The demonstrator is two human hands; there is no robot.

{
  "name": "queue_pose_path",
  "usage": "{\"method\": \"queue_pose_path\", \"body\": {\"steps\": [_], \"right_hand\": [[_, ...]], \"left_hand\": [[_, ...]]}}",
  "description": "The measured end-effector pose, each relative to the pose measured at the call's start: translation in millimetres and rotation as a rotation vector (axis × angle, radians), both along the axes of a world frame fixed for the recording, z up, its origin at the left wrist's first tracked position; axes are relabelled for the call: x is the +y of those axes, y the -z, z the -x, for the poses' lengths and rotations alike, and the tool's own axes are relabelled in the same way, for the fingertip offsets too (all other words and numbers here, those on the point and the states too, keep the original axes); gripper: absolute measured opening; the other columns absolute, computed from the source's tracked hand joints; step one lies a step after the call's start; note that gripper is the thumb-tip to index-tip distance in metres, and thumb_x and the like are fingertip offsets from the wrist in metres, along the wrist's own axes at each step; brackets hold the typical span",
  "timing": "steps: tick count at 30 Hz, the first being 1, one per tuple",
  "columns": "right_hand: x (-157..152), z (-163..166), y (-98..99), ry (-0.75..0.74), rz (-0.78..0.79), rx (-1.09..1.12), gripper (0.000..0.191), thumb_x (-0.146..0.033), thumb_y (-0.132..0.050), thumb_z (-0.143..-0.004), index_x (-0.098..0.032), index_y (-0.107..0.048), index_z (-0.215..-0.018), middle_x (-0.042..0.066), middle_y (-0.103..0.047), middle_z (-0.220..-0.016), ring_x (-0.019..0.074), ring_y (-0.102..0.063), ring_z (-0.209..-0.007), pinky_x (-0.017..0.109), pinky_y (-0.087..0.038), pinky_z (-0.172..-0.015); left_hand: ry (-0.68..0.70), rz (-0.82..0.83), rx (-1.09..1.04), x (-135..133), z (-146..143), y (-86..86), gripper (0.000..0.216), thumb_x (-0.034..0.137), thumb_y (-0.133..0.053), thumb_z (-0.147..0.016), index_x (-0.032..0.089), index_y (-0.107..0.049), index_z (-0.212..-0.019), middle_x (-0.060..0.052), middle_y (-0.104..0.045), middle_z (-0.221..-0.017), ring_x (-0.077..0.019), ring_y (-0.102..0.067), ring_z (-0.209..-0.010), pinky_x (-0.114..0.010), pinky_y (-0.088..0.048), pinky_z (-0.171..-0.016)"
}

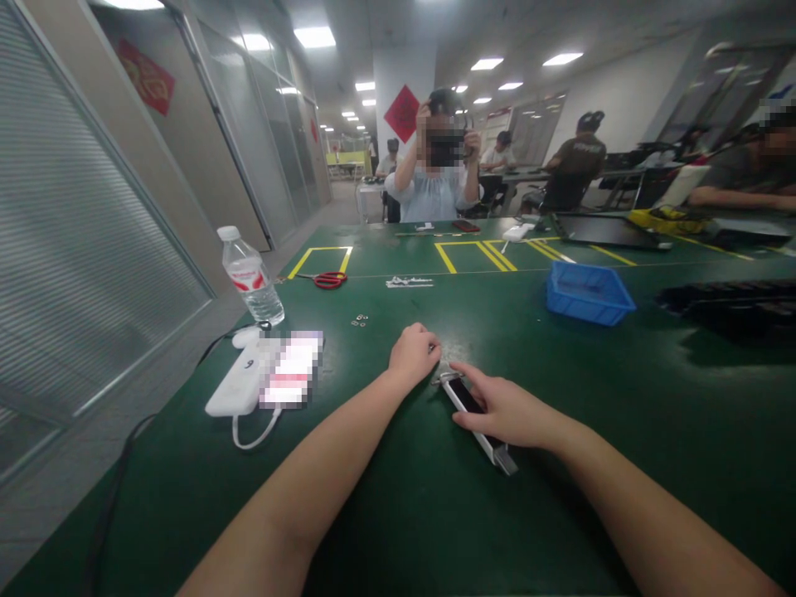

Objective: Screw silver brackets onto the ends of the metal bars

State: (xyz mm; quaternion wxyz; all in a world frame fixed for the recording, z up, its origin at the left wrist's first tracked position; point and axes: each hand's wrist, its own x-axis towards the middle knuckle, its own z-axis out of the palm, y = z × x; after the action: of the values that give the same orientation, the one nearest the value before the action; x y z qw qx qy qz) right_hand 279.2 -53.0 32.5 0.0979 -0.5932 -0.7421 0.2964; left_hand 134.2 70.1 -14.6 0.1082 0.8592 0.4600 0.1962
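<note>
Right hand [507, 410]: lay across the white-framed smartphone [468, 400], thumb on its near side and fingers over the top, gripping it against the bench.
Left hand [414, 355]: curled closed, knuckles up, just beside the phone's far end. I could not tell whether it held anything.
Phone: lay flat on the green bench [429, 531] between my hands, angled from far left to near right, with a grey end piece [507, 460] at its near end.
Small part: a silver metal piece [444, 375] sat at the phone's far end, touching or nearly touching my left hand.
Loose hardware: a few small metal rings [359, 321] lay beyond my left hand, and a row of small metal parts [409, 282] lay farther on.
Left side: a plastic water bottle [249, 278] stood near the bench's left edge, beside a white power bank [240, 381] marked 9, its cable [254, 435] looping toward me. Red-handled scissors [329, 280] lay beyond the bottle inside a yellow taped outline [317, 261].
Right side: a blue plastic tray [588, 292] sat well apart from my right hand, with a stretch of green bench between them.
Far side: a co-worker [435, 186] sat across the bench, both hands raised to the head.
</note>
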Motion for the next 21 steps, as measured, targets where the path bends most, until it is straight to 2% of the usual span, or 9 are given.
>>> {"method": "queue_pose_path", "body": {"steps": [3, 4, 6, 10, 13, 15, 21], "right_hand": [[0, -2, 1.4, -0.003, 0.009, 0.036, 0.076, -0.035, -0.062, -0.083, -0.012, -0.029, -0.147, -0.002, -0.057, -0.068, 0.0157, -0.053, -0.062, 0.026, -0.033, -0.057], [0, -3, 1.9, -0.007, 0.017, 0.053, 0.075, -0.035, -0.061, -0.083, -0.013, -0.029, -0.147, -0.002, -0.057, -0.068, 0.0155, -0.053, -0.062, 0.026, -0.033, -0.056], [0, -4, 2.6, -0.015, 0.032, 0.08, 0.074, -0.035, -0.061, -0.084, -0.013, -0.029, -0.147, -0.003, -0.056, -0.067, 0.015, -0.053, -0.061, 0.026, -0.034, -0.056], [0, -6, 2.3, -0.025, 0.035, 0.081, 0.072, -0.036, -0.061, -0.084, -0.014, -0.031, -0.146, -0.004, -0.055, -0.066, 0.0144, -0.052, -0.06, 0.026, -0.033, -0.055], [0, -5, 1.7, -0.028, 0.019, 0.053, 0.071, -0.038, -0.06, -0.085, -0.015, -0.032, -0.146, -0.002, -0.057, -0.069, 0.0149, -0.053, -0.061, 0.026, -0.033, -0.055], [0, -2, 1.7, -0.027, 0.006, 0.03, 0.07, -0.039, -0.059, -0.085, -0.015, -0.033, -0.145, -0.001, -0.059, -0.07, 0.0157, -0.054, -0.063, 0.026, -0.034, -0.055], [4, 29, 4.9, 0.067, -0.079, -0.116, 0.067, -0.042, -0.056, -0.085, -0.013, -0.037, -0.143, 0.006, -0.065, -0.076, 0.021, -0.06, -0.069, 0.028, -0.037, -0.06]], "left_hand": [[0.031, -0.007, -0.008, 3, 4, 2.2, 0.026, 0.031, -0.057, -0.094, 0.015, -0.059, -0.116, -0.009, -0.06, -0.118, -0.021, -0.062, -0.101, -0.041, -0.053, -0.087], [0.046, -0.012, -0.015, 3, 8, 2.2, 0.023, 0.029, -0.058, -0.094, 0.015, -0.061, -0.111, -0.008, -0.061, -0.115, -0.0206, -0.062, -0.1, -0.041, -0.053, -0.087], [0.076, -0.022, -0.029, 4, 23, 0.4, 0.008, 0.017, -0.059, -0.089, 0.014, -0.066, -0.087, -0.007, -0.064, -0.098, -0.0195, -0.06, -0.098, -0.035, -0.05, -0.091], [0.088, -0.035, -0.058, -1, 77, -6.3, 0.01, 0.012, -0.056, -0.084, 0.015, -0.063, -0.078, -0.006, -0.062, -0.089, -0.0205, -0.059, -0.091, -0.035, -0.049, -0.086], [0.058, -0.035, -0.087, -14, 119, -9.8, 0.012, 0.014, -0.052, -0.085, 0.017, -0.061, -0.077, -0.005, -0.06, -0.086, -0.0204, -0.058, -0.088, -0.035, -0.048, -0.083], [0.04, -0.03, -0.108, -22, 136, -10.7, 0.012, 0.017, -0.052, -0.085, 0.017, -0.06, -0.077, -0.005, -0.06, -0.087, -0.0204, -0.058, -0.087, -0.036, -0.048, -0.083], [0.003, 0.044, -0.197, -31, 140, -14.6, 0.02, 0.031, -0.05, -0.09, 0.017, -0.064, -0.088, -0.007, -0.063, -0.094, -0.0223, -0.06, -0.094, -0.038, -0.048, -0.088]]}}
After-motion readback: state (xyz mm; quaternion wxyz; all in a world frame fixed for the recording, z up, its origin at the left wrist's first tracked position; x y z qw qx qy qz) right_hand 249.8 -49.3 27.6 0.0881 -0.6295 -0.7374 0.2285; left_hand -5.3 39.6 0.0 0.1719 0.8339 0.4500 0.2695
